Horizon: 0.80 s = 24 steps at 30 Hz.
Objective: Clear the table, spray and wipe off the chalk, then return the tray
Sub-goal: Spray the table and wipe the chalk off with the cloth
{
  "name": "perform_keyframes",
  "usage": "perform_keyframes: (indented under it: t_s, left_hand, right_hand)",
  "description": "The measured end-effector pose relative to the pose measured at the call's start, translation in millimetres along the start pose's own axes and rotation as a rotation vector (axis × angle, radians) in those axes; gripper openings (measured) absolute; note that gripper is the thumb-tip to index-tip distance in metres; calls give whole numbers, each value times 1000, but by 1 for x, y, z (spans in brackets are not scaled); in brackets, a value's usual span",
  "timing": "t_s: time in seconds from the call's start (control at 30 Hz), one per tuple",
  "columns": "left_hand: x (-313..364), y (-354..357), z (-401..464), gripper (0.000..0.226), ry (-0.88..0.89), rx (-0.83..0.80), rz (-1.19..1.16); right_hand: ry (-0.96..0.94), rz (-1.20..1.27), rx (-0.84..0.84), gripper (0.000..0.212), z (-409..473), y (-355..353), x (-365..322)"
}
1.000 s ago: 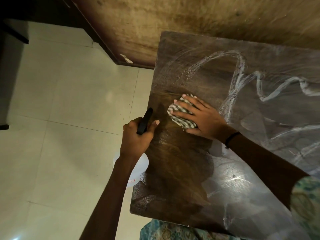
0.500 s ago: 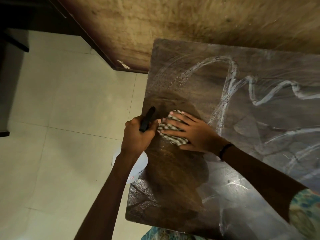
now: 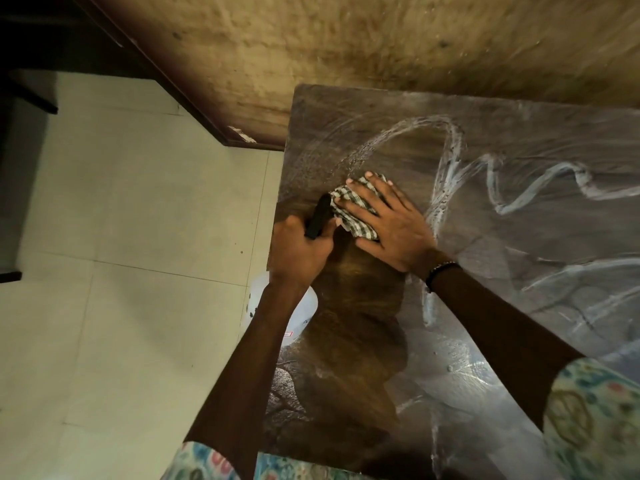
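My right hand [image 3: 391,226] slides the checked cloth [image 3: 353,211] left, then up the surface [image 3: 346,341], now touching the spray bottle's [image 3: 301,308] black trigger [image 3: 317,217] in my left grip [image 3: 299,251].

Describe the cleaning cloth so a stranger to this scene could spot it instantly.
Start at the dark wooden table against the wall and go to its left side. There the right hand presses flat on a crumpled cloth. Its grey and white checks set it apart from the black-topped spray bottle beside it.
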State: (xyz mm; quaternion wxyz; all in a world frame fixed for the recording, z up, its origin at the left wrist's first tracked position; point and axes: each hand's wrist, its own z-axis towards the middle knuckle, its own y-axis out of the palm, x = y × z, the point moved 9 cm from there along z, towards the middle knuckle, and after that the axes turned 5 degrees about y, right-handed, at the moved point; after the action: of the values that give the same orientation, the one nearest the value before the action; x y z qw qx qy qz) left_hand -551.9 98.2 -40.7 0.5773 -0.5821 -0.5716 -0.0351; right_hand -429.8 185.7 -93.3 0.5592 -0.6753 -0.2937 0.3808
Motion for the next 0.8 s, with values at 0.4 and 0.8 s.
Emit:
perform_keyframes:
  t_s: [0.4,0.8]
  left_hand:
    - [-11,-10,2,36,-94,26,-99]
    - [-17,-24,9,33,-157,23,-176]
  right_hand:
    - [4,-6,-22,71,1,4,1]
    - [25,-6,-22,67,17,1,10]
